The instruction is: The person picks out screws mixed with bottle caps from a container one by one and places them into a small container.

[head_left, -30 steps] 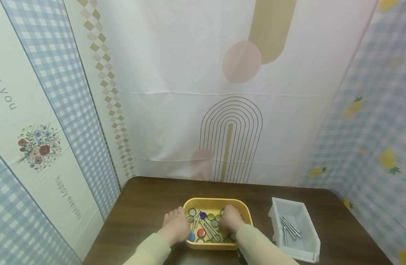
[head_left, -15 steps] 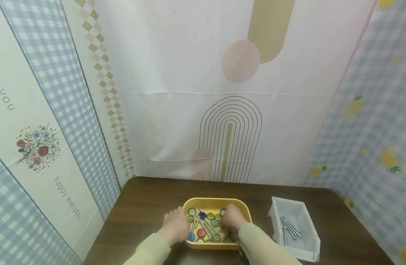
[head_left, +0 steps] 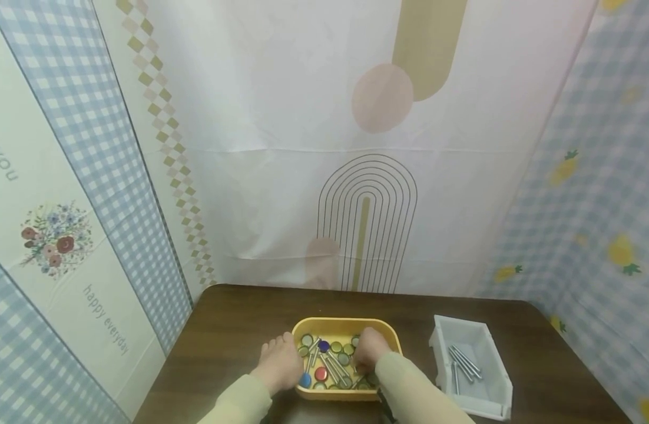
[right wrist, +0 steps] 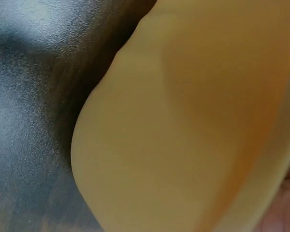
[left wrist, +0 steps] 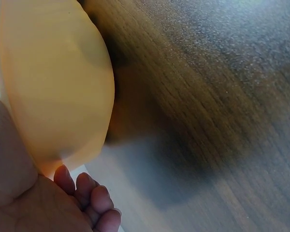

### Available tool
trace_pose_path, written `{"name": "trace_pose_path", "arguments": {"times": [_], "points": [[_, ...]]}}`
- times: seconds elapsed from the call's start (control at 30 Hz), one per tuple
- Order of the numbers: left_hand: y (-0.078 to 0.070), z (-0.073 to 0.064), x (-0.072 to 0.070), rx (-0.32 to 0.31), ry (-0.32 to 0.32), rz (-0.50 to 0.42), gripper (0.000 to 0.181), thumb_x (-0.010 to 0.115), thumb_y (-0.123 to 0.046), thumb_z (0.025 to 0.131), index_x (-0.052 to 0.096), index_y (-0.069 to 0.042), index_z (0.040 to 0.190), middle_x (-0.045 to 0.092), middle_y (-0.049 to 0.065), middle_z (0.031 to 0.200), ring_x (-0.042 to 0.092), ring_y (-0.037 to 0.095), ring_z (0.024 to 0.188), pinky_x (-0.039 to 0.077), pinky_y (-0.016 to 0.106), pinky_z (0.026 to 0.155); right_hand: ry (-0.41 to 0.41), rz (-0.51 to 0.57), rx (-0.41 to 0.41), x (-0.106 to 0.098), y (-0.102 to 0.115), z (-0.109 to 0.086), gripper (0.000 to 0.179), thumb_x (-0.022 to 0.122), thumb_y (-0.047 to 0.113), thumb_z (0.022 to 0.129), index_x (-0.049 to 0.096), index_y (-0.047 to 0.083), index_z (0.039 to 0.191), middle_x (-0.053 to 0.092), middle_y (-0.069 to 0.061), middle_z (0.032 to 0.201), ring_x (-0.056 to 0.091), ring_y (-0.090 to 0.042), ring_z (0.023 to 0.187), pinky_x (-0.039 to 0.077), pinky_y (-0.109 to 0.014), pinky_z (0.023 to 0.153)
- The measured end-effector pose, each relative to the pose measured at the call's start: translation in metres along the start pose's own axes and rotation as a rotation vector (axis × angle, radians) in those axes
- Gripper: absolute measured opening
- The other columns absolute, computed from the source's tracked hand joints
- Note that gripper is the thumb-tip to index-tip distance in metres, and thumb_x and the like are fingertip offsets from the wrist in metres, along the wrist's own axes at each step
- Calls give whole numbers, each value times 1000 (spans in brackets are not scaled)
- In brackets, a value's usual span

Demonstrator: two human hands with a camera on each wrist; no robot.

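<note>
A yellow plastic bin (head_left: 348, 397) stands on the table in the head view. Bottle caps, among them a red cap (head_left: 321, 373), lie in it with several silver metal rods (head_left: 332, 370). My left hand (head_left: 280, 360) grips the bin's left rim. In the left wrist view, its fingers (left wrist: 100, 198) curl near the outer wall, with the thumb side over the rim. My right hand (head_left: 371, 348) reaches down inside the right part of the bin. Its fingertips are hidden, and I cannot tell what they hold. The right wrist view mostly shows the bin's outer wall (right wrist: 150, 140).
A white open-front bin (head_left: 498, 366) sits to the right on the brown wooden table (head_left: 234, 318), with several silver rods (head_left: 464, 362) inside. Fabric curtains (head_left: 271, 206) hang behind the table and along both sides.
The right hand has shifted only slightly within the yellow bin. My left hand stays at the rim, and the head view has turned a little.
</note>
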State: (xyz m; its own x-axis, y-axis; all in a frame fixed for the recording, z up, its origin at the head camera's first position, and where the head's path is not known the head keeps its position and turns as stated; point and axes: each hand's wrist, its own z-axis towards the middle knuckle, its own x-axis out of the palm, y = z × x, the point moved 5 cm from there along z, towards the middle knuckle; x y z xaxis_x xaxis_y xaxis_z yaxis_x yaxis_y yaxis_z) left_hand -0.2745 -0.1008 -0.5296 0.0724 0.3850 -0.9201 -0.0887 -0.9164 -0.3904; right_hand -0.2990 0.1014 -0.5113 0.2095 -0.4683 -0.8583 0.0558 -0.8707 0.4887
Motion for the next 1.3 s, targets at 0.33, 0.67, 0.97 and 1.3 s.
{"name": "trace_pose_path", "arguments": {"times": [0.33, 0.67, 0.97, 1.3], "points": [[2, -3, 4, -22, 19, -34, 27, 57, -15, 82, 47, 1, 101, 48, 11, 84, 48, 28, 82, 36, 49, 80, -23, 1, 39, 4, 4, -3, 26, 86, 3, 65, 60, -1, 66, 56, -6, 63, 54, -21, 60, 53, -34, 61], [2, -1, 2, -10, -1, -17, 29, 58, -17, 83, 46, 1, 102, 47, 11, 82, 48, 28, 81, 36, 49, 78, -80, -32, 65, 8, 5, 1, 32, 88, 6, 60, 57, -1, 66, 53, -8, 63, 52, -25, 62, 53, -38, 66], [2, 0, 1, -17, 3, -51, 32, 55, -15, 83, 47, 4, 107, 49, 13, 86, 48, 29, 85, 36, 50, 81, -88, 2, 53, 5, 12, 0, 29, 88, 5, 63, 60, 0, 71, 55, -6, 65, 51, -22, 62, 52, -38, 64], [4, 2, 6, -8, 6, -73, 32, 54, -14, 83, 47, 4, 108, 51, 13, 88, 50, 31, 87, 36, 51, 83, -98, -58, 36, 8, 10, -1, 28, 86, 3, 62, 58, 3, 65, 53, -5, 63, 51, -22, 60, 51, -37, 63]]}}
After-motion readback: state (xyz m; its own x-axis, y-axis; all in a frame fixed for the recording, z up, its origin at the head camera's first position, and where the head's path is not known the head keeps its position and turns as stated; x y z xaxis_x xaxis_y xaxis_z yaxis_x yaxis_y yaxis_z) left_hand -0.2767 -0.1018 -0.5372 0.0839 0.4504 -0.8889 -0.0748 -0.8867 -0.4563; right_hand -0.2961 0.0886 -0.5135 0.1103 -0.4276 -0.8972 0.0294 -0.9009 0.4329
